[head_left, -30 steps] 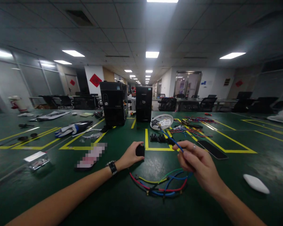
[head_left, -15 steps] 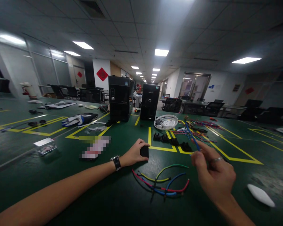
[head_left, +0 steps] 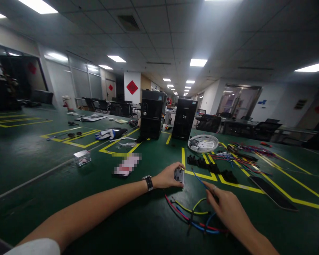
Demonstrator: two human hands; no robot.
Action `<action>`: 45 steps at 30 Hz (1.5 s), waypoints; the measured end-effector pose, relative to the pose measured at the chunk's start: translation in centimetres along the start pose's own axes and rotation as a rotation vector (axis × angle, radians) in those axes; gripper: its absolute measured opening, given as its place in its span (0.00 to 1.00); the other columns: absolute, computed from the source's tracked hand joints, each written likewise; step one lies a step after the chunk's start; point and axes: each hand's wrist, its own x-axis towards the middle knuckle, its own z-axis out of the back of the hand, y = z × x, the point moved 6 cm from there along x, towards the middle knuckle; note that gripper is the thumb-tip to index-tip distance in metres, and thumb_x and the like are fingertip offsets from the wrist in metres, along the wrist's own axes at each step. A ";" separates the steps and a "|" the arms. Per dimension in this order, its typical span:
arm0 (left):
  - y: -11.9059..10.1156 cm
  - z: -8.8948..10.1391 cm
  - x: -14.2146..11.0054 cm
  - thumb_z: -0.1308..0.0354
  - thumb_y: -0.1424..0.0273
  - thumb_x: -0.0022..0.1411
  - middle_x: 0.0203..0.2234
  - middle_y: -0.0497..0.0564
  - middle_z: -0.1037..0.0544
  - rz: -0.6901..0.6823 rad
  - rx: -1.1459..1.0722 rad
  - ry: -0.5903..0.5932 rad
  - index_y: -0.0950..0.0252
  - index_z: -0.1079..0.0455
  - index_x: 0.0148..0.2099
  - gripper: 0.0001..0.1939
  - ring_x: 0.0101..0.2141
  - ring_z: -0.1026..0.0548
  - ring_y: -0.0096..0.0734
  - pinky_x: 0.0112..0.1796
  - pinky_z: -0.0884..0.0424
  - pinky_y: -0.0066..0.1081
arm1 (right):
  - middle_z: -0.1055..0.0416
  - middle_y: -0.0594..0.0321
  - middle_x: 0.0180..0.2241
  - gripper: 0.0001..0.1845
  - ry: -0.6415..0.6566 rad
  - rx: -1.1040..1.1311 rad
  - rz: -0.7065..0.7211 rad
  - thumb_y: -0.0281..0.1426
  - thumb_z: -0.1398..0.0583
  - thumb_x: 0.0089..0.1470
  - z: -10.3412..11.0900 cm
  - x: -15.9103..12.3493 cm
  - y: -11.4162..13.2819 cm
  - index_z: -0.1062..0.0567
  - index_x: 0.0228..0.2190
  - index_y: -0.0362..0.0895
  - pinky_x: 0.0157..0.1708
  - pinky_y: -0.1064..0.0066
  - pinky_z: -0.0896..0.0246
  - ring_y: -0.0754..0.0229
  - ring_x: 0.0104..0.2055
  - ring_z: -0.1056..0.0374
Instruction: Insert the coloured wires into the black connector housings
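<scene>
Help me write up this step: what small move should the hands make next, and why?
Probably the right hand should ease the blue wire leftward until its tip meets the small block in the left hand. The wire's tip is near the block but looks apart from it, and the block's grey face, with dark marks or openings, is turned into view.

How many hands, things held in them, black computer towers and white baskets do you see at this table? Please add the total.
Hands: 2 (left hand, right hand)
Held things: 2 (grey block, blue wire)
Black computer towers: 2
White basket: 1
Total: 7
</scene>
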 end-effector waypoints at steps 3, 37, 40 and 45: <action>-0.1 -0.3 -0.1 0.30 0.67 0.42 0.44 0.52 0.34 0.003 -0.010 0.077 0.62 0.41 0.56 0.39 0.43 0.33 0.37 0.44 0.36 0.34 | 0.22 0.58 0.34 0.22 0.040 0.088 0.001 0.34 0.53 0.61 -0.4 -0.1 0.4 0.29 0.52 0.44 0.32 0.69 0.37 0.54 0.36 0.26; 0.2 -0.1 -0.3 0.31 0.66 0.43 0.45 0.56 0.29 0.070 0.027 -0.070 0.65 0.37 0.54 0.36 0.44 0.30 0.41 0.46 0.34 0.37 | 0.23 0.55 0.35 0.25 0.075 0.240 0.076 0.32 0.55 0.62 -2.6 -0.6 5.4 0.37 0.59 0.45 0.34 0.66 0.37 0.54 0.35 0.27; 0.0 -0.3 -0.3 0.34 0.70 0.45 0.50 0.58 0.33 0.061 -0.021 -0.008 0.65 0.42 0.60 0.39 0.48 0.32 0.42 0.50 0.36 0.39 | 0.23 0.55 0.35 0.25 0.094 0.267 0.057 0.32 0.55 0.62 -2.6 -0.7 5.2 0.37 0.59 0.45 0.35 0.67 0.38 0.54 0.35 0.27; 0.0 -0.2 -0.4 0.46 0.76 0.52 0.53 0.54 0.36 0.132 -0.123 0.073 0.61 0.44 0.62 0.34 0.53 0.36 0.38 0.56 0.42 0.39 | 0.23 0.55 0.35 0.25 0.079 0.310 0.039 0.31 0.54 0.62 -2.3 -0.7 5.2 0.35 0.58 0.42 0.34 0.68 0.39 0.55 0.34 0.27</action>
